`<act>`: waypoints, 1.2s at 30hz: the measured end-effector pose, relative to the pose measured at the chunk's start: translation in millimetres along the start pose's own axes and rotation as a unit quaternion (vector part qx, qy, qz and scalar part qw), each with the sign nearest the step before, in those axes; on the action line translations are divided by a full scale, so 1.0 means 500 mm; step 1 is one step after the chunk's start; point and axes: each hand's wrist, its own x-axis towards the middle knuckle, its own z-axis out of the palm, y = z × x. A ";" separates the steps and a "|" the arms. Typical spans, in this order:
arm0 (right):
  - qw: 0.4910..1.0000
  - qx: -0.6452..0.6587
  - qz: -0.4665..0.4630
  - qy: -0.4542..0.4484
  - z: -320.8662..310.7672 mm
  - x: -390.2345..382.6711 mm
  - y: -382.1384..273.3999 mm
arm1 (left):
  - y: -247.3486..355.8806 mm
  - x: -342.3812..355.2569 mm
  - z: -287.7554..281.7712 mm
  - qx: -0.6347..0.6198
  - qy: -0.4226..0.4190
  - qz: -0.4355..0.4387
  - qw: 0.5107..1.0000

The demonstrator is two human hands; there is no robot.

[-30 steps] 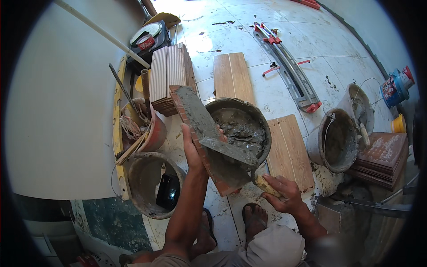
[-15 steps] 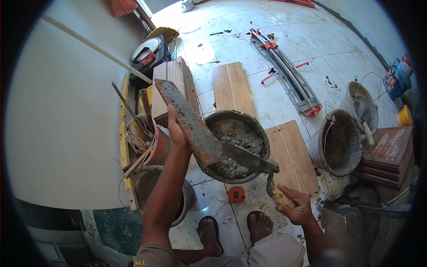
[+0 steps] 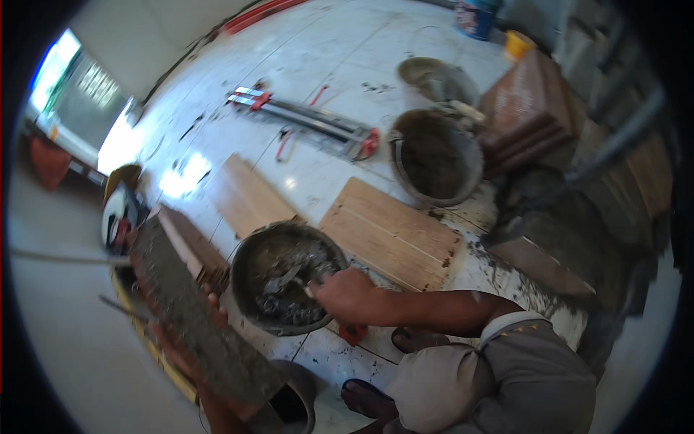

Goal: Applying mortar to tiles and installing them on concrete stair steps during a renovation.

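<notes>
A long narrow tile (image 3: 191, 307), its upper face spread with grey mortar, rests tilted in my left hand (image 3: 179, 351), whose fingers grip its edges. My right hand (image 3: 347, 295) is closed around the handle of a trowel (image 3: 288, 281) and reaches over a dark bucket (image 3: 241, 307). The trowel's blade is down in the wet grey mortar (image 3: 271, 296) inside that bucket, so only part of it shows.
Wood-look tiles (image 3: 390, 235) lie beyond the bucket, with a tile cutter (image 3: 311, 123) farther back. A second bucket (image 3: 437, 159) and stacked brown tiles (image 3: 528, 90) stand at right. A red tape measure (image 3: 353, 333) sits near my feet; more stacked tiles (image 3: 191, 246) are at left.
The trowel has left the tile's surface and dipped into the bucket's mortar with my right hand. My left hand holds the tile farther left and lower in view. The view has turned.
</notes>
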 end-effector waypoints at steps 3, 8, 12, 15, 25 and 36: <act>0.999 0.007 0.026 -0.033 0.003 -0.015 -0.019 | 0.000 0.003 0.002 -0.044 -0.133 -0.020 0.990; 0.994 0.035 0.106 -0.017 -0.019 -0.138 0.011 | -0.008 0.030 -0.012 -0.112 -0.219 -0.039 0.969; 0.981 -0.001 0.194 -0.003 -0.053 -0.237 0.016 | -0.033 0.074 -0.003 -0.147 -0.265 -0.015 0.953; 0.990 0.041 0.136 0.014 -0.079 -0.292 0.013 | -0.027 0.106 -0.003 -0.146 -0.264 -0.041 0.953; 0.939 0.191 0.193 0.211 -0.089 -0.367 0.210 | -0.024 0.063 0.127 -0.105 -0.291 -0.119 0.943; 0.931 0.295 0.088 0.195 -0.075 -0.402 0.390 | -0.224 0.000 0.486 -0.016 -0.240 -0.175 0.955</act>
